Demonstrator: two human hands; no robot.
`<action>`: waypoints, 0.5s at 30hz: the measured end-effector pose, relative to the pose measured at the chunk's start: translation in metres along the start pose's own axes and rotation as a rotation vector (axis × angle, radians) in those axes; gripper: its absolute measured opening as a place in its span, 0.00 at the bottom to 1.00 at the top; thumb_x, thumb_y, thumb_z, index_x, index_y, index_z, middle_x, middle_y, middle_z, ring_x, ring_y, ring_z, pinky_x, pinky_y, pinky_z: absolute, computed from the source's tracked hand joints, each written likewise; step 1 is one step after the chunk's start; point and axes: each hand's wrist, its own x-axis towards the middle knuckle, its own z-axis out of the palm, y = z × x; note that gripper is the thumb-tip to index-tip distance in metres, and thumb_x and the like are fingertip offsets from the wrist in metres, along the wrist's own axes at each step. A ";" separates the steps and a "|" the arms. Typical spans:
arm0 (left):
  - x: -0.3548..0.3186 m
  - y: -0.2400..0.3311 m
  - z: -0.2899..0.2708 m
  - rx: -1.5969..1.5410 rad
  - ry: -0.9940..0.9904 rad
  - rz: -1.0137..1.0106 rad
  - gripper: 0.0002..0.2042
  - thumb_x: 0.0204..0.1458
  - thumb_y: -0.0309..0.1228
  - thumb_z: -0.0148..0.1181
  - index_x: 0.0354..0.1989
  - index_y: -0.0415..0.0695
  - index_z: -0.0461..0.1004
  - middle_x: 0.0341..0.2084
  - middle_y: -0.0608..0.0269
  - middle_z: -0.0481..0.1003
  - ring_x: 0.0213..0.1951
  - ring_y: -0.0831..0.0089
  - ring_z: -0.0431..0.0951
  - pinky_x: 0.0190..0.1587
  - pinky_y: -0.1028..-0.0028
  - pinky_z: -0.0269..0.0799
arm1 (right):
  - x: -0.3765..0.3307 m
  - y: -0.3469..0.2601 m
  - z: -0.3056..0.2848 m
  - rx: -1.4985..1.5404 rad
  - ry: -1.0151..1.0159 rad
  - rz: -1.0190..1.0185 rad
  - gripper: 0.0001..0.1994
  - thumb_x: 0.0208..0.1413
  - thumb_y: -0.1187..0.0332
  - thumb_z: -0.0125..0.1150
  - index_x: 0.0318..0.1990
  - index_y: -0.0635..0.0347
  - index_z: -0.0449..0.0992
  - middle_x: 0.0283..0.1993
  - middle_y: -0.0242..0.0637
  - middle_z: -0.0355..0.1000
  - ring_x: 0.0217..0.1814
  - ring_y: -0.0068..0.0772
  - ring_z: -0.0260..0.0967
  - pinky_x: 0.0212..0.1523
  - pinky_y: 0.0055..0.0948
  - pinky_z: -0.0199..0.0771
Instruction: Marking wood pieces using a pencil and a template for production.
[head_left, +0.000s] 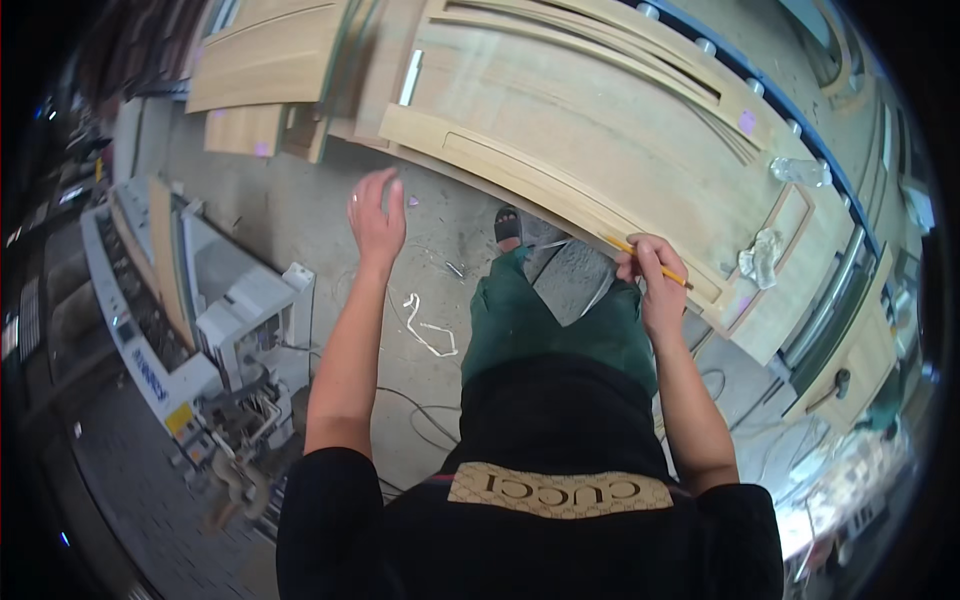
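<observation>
"Between the fingers of the right hand (660, 287), what shows?"
"A yellow pencil (676, 277), gripped, with a wooden board (540, 178) just beside the hand."
"And the left hand (378, 222)?"
"Loosely open, with floor (320, 225) beneath it."

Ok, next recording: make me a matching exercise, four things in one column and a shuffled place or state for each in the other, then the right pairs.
Things:
1. Thin yellow pencil
2. Clear plastic bottle
3. Bent white strip
4. Bare left hand

Places and states:
A. Lying on the grey concrete floor
B. Raised and loosely open, holding nothing
C. Held in the fingers of the bare right hand
D. Lying on its side toward the picture's upper right

Pairs: 1-C, 2-D, 3-A, 4-B
</observation>
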 end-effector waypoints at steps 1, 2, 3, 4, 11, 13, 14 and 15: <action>0.006 0.005 0.018 0.039 0.038 0.077 0.13 0.65 0.37 0.61 0.52 0.46 0.80 0.49 0.55 0.81 0.57 0.55 0.78 0.67 0.57 0.64 | -0.015 0.003 0.002 0.022 0.080 0.039 0.13 0.74 0.63 0.56 0.50 0.65 0.79 0.39 0.43 0.82 0.35 0.30 0.77 0.39 0.28 0.76; 0.006 0.013 0.037 0.078 0.075 0.145 0.11 0.66 0.35 0.59 0.51 0.46 0.80 0.48 0.57 0.81 0.54 0.55 0.78 0.63 0.57 0.66 | -0.028 0.004 0.001 0.037 0.156 0.083 0.13 0.74 0.63 0.57 0.49 0.65 0.79 0.39 0.43 0.82 0.35 0.29 0.77 0.39 0.27 0.76; 0.095 -0.027 0.024 0.080 0.061 0.218 0.11 0.66 0.35 0.59 0.51 0.46 0.80 0.48 0.57 0.81 0.54 0.55 0.78 0.63 0.57 0.66 | 0.010 0.015 0.075 0.086 0.205 0.056 0.13 0.74 0.63 0.57 0.49 0.65 0.79 0.39 0.43 0.82 0.35 0.29 0.77 0.39 0.27 0.76; 0.122 -0.043 0.044 0.056 0.073 0.299 0.10 0.66 0.35 0.58 0.49 0.46 0.81 0.46 0.57 0.81 0.52 0.55 0.78 0.62 0.57 0.66 | 0.025 0.025 0.100 0.082 0.215 0.034 0.13 0.74 0.63 0.56 0.48 0.66 0.79 0.39 0.42 0.82 0.36 0.28 0.77 0.40 0.27 0.76; 0.198 -0.102 0.132 -0.014 0.014 0.530 0.09 0.65 0.35 0.57 0.37 0.47 0.82 0.38 0.62 0.81 0.47 0.59 0.78 0.59 0.57 0.66 | 0.088 0.070 0.218 0.190 0.230 0.059 0.07 0.70 0.72 0.61 0.49 0.66 0.79 0.41 0.42 0.83 0.39 0.27 0.80 0.44 0.26 0.78; 0.202 -0.099 0.143 0.028 -0.042 0.504 0.11 0.67 0.36 0.55 0.38 0.46 0.81 0.38 0.62 0.81 0.46 0.59 0.78 0.60 0.57 0.65 | 0.104 0.073 0.238 0.238 0.250 0.047 0.07 0.70 0.72 0.62 0.49 0.66 0.79 0.41 0.41 0.83 0.40 0.26 0.80 0.44 0.26 0.78; 0.203 -0.097 0.146 0.078 -0.085 0.478 0.13 0.69 0.38 0.52 0.39 0.46 0.81 0.38 0.63 0.81 0.46 0.59 0.78 0.61 0.58 0.63 | 0.112 0.075 0.243 0.269 0.259 0.043 0.06 0.70 0.73 0.61 0.48 0.65 0.78 0.41 0.41 0.83 0.40 0.25 0.79 0.44 0.25 0.77; 0.205 -0.098 0.149 0.079 -0.097 0.482 0.13 0.69 0.38 0.52 0.39 0.46 0.81 0.38 0.63 0.81 0.46 0.59 0.78 0.61 0.58 0.63 | 0.118 0.078 0.249 0.275 0.267 0.050 0.06 0.70 0.73 0.61 0.48 0.65 0.78 0.41 0.41 0.83 0.40 0.25 0.79 0.44 0.25 0.77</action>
